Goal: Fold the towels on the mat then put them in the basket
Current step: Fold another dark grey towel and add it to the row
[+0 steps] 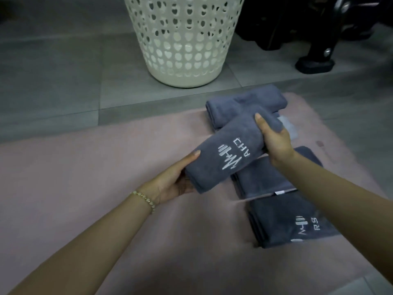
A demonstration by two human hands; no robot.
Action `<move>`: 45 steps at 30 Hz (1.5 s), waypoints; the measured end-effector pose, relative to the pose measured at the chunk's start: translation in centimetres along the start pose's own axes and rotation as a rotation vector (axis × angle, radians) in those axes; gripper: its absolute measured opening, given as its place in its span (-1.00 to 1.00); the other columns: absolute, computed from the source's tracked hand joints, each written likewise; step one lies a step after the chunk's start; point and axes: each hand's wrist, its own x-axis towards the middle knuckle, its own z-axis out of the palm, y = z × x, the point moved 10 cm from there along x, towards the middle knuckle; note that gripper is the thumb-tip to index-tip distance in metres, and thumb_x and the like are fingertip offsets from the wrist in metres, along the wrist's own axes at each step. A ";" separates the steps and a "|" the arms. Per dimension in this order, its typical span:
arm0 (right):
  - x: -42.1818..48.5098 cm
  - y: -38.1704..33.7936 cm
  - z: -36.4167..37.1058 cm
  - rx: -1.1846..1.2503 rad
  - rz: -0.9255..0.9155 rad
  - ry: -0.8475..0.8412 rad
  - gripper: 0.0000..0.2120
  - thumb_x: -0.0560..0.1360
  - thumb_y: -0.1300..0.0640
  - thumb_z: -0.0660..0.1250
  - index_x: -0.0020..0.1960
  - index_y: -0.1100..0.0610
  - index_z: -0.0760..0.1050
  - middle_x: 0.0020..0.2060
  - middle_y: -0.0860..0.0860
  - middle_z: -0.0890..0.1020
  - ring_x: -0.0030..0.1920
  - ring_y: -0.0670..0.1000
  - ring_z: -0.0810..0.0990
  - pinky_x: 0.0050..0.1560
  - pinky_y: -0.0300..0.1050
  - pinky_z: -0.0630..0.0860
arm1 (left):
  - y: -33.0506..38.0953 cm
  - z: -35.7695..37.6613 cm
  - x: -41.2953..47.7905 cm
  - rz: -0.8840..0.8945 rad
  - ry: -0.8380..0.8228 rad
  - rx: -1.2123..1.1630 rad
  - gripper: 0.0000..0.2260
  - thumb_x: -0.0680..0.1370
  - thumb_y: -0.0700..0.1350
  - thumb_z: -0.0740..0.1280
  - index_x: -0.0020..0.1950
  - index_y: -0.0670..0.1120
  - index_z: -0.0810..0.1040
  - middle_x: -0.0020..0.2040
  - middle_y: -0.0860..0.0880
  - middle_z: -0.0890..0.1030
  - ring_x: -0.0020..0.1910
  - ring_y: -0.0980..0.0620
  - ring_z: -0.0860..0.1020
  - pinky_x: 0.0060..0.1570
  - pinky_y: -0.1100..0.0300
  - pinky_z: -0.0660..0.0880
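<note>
A folded grey towel [229,150] with a white logo is held above the pink mat [89,167] by both hands. My left hand [174,179] grips its near end and my right hand [274,141] grips its far end. Behind it lies another folded grey towel [244,101]. Two more folded grey towels rest on the mat to the right, one [261,179] under my right wrist and one [289,220] nearer me with a logo. The cream perforated basket [182,39] stands on the floor beyond the mat.
Grey floor tiles [53,81] surround the mat. Dark equipment with a black foot [314,64] stands at the far right, beside the basket.
</note>
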 end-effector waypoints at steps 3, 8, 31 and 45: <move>2.0 -1.1 -3.8 -0.015 -0.094 0.090 -0.73 0.44 -0.09 0.42 0.01 0.08 0.61 -0.05 -0.03 0.68 0.00 -0.06 0.65 0.10 0.01 0.59 | 1.4 2.2 3.4 0.157 0.109 -0.001 -0.61 0.43 0.07 0.40 0.19 -0.08 0.56 0.08 -0.02 0.66 0.03 0.02 0.63 0.07 0.09 0.57; 6.6 -2.4 -8.3 -0.023 -0.126 0.228 -0.37 0.30 -0.28 0.40 0.18 0.14 0.56 0.10 0.01 0.64 0.10 -0.06 0.61 0.18 -0.05 0.54 | 7.6 5.2 8.2 0.451 0.299 0.163 -0.66 0.46 0.00 0.44 0.10 -0.21 0.58 0.00 -0.06 0.66 -0.07 0.06 0.64 -0.07 0.26 0.59; 12.7 5.7 -10.9 -0.438 0.192 -0.087 -0.37 0.43 -0.28 0.31 0.32 0.12 0.45 0.14 -0.02 0.51 0.12 0.01 0.48 0.15 -0.18 0.34 | 1.8 6.3 15.7 0.228 0.323 0.118 -0.43 0.43 0.15 0.42 0.30 -0.01 0.24 0.24 0.03 0.48 0.18 0.03 0.53 0.22 0.03 0.49; 7.1 -3.6 -2.9 -1.100 -0.384 0.107 -0.41 0.54 -0.11 0.22 0.44 0.20 0.24 0.43 0.18 0.30 0.43 0.18 0.25 0.43 0.08 0.16 | 5.9 -2.0 7.3 0.142 0.367 0.659 -0.32 0.49 0.32 0.19 0.42 -0.13 0.25 0.27 -0.09 0.47 0.12 -0.07 0.51 0.05 0.12 0.49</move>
